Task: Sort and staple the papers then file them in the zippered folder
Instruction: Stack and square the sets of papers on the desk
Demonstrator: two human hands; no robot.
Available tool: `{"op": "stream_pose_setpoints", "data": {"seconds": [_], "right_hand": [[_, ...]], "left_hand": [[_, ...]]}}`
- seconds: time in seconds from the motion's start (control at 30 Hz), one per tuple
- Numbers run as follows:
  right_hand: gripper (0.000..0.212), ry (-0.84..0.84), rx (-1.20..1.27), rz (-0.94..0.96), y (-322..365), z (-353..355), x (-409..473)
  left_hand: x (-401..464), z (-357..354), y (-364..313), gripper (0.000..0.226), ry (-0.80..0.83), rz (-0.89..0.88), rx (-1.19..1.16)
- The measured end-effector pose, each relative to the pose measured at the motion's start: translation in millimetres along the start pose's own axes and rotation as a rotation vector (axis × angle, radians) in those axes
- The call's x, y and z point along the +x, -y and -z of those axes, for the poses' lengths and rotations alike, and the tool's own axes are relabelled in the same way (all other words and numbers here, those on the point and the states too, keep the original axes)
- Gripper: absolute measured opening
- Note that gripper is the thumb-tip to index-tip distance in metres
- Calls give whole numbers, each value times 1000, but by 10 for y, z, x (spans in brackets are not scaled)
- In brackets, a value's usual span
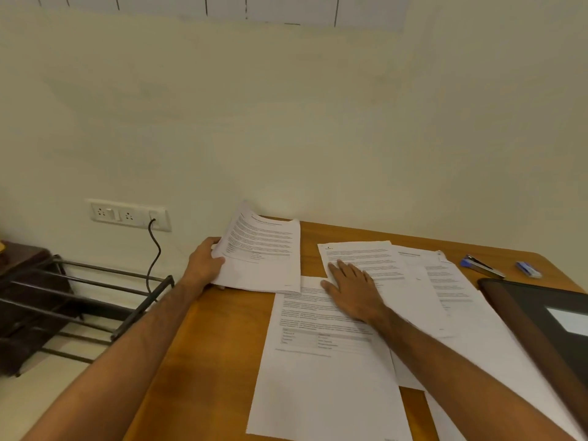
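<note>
While sorting is under way, noted left to right. Beside desk (pixel 222 313), off its left edge: metal rack (pixel 95 291), wall socket (pixel 127 214) with cable plugged in. Left hand (pixel 203 262) at far left corner of desk, thumb on top and fingers under, pinching left margin of small stack of sheets (pixel 264 253); stack lifted and tilted, near edge resting on desk. Right hand (pixel 353 288) mid-desk, fingers spread flat, palm down, pressing top-left part of loose printed page (pixel 375 265), which overlaps larger page (pixel 318 361) nearer front edge. More pages (pixel 445 281) fanned out to right. Stapler (pixel 480 265) and staple box (pixel 528 269) near far right corner, untouched. Dark zippered folder (pixel 541 319) at right edge, lying flat. Handling judgement: paper light, limp, slick sheet on sheet; likely to slide or buckle. Best slid under flat palm, then pinched at corner or margin; stack squared before stapling.
</note>
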State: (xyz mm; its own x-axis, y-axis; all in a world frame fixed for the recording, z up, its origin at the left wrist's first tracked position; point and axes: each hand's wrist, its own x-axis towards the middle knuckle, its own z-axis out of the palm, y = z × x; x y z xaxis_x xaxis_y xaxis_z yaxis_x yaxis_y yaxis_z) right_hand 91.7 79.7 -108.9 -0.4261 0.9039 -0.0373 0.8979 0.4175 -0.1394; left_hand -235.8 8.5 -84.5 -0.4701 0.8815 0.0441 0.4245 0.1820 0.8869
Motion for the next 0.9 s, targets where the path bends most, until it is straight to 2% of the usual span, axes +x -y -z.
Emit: {"op": "stream_pose_setpoints", "data": {"seconds": [0.13, 0.23, 0.3, 0.37, 0.43, 0.5, 0.6, 0.7, 0.8, 0.9], "right_hand": [[71, 16, -28, 19, -214, 16, -235], [65, -7, -54, 31, -311, -2, -371], [74, 2, -51, 25, -329, 12, -416], [81, 10, -42, 20, -323, 22, -430], [68, 5, -37, 22, -310, 32, -439], [63, -9, -3, 30, -303, 61, -467], [59, -89, 66, 26, -318, 157, -555], [54, -196, 36, 62, -370, 207, -778], [60, -100, 2, 136, -437, 158, -1066], [65, -2, 0, 139, -578, 134, -1235]], "left_hand": [[-64, -75, -125, 49, -10, -33, 105], [-108, -115, -176, 47, -4, -54, 173], [-120, -164, -191, 45, 6, -62, 215], [-146, -226, -205, 45, -20, -64, 385], [-212, -300, -233, 49, -112, -85, 641], [-348, -423, -290, 49, -144, -182, 717], [-609, -700, -434, 39, 9, -421, 678], [-832, -969, -609, 33, 198, -544, 664], [-942, -1137, -662, 33, 338, -512, 724], [-981, -1169, -606, 34, 359, -459, 736]]}}
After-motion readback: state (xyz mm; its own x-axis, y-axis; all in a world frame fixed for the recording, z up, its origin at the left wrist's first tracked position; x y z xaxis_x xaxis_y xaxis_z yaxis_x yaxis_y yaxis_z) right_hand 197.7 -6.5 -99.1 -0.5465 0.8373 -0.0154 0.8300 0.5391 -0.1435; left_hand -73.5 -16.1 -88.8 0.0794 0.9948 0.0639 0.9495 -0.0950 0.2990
